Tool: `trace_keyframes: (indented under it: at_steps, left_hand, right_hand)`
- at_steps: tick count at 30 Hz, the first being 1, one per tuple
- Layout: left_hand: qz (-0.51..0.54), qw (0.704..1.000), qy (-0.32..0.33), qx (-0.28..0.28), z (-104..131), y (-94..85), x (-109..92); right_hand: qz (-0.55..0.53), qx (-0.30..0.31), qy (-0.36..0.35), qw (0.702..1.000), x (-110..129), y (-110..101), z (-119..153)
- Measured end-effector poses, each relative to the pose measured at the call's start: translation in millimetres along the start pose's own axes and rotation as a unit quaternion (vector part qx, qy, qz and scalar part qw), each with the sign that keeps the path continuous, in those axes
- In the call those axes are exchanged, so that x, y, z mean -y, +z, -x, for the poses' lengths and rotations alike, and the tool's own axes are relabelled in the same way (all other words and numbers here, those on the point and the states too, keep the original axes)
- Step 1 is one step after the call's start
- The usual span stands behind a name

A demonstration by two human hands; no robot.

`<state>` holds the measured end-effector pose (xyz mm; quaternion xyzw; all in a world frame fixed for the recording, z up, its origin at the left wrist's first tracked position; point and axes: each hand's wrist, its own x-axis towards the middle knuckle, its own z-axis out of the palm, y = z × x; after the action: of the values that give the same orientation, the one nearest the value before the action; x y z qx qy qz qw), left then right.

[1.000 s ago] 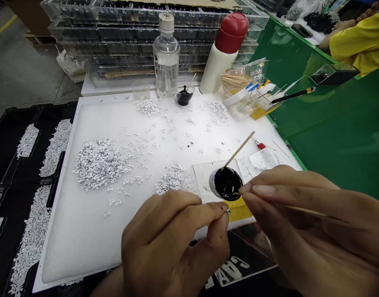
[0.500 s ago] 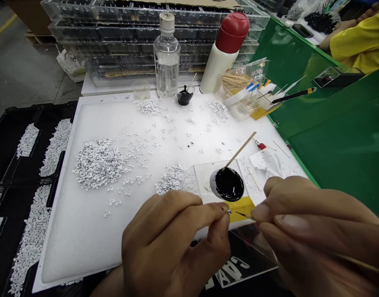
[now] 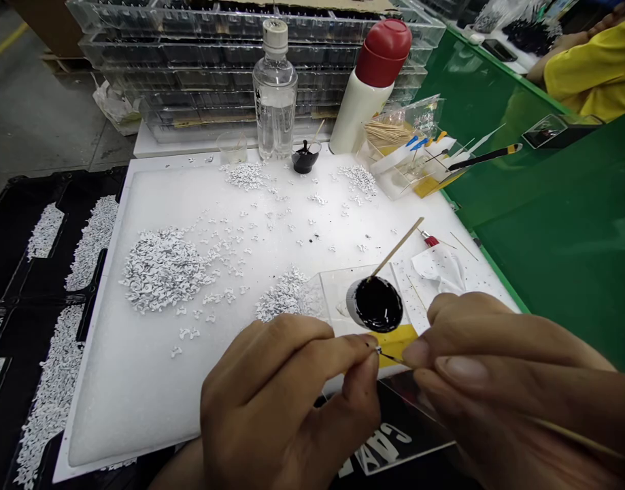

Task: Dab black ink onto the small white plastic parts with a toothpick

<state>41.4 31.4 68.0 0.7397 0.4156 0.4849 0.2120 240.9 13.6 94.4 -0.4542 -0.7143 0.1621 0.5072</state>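
My left hand (image 3: 292, 401) pinches a tiny white piece (image 3: 378, 349) between thumb and forefinger. A fine brush (image 3: 392, 357) is held in my right hand (image 3: 516, 381), its dark tip touching or very close to the piece. Just behind the fingertips, a cup of black paint (image 3: 378, 304) with a wooden stick (image 3: 398, 245) in it stands on a clear acrylic stand (image 3: 332, 286) with a yellow patch (image 3: 404, 335). Loose white pieces lie in a large pile (image 3: 164, 269) at the left and a smaller pile (image 3: 282, 296) beside the stand.
Behind the white board (image 3: 139, 381) stand a clear bottle (image 3: 275, 95), a red-capped flask (image 3: 370, 85) and stacked clear trays (image 3: 190, 82). A tool box (image 3: 394, 173) and crumpled tissue (image 3: 438, 267) are at the right. Beyond the green partition (image 3: 562, 224) shows a person's yellow sleeve (image 3: 598, 71).
My right hand has moved slightly left, bringing the brush tip up to the white piece. My left hand has stayed nearly still.
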Motion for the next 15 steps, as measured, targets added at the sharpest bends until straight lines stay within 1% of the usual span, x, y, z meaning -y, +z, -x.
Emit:
trace_keyframes:
  at_steps: [3, 7, 11, 15]
  left_hand:
    - [0.002, 1.000, -0.004, 0.002, -0.6, 1.0, -0.2]
    - [-0.005, 1.000, -0.010, 0.005, -2.4, 3.0, 1.8]
    - [-0.003, 1.000, -0.001, -0.002, -1.7, 3.5, 3.9]
    - [-0.007, 1.000, 0.001, 0.004, 0.9, 3.2, 5.1]
  right_hand:
    - [-0.005, 0.041, -0.011, 0.999, -2.8, -2.9, 3.6]
    - [0.001, 0.060, -0.005, 0.998, -5.4, -4.8, 11.5]
    - [0.033, 0.041, 0.004, 0.999, -4.1, -2.4, 12.0]
    - [0.030, 0.019, -0.016, 0.999, -2.3, 5.2, 12.2]
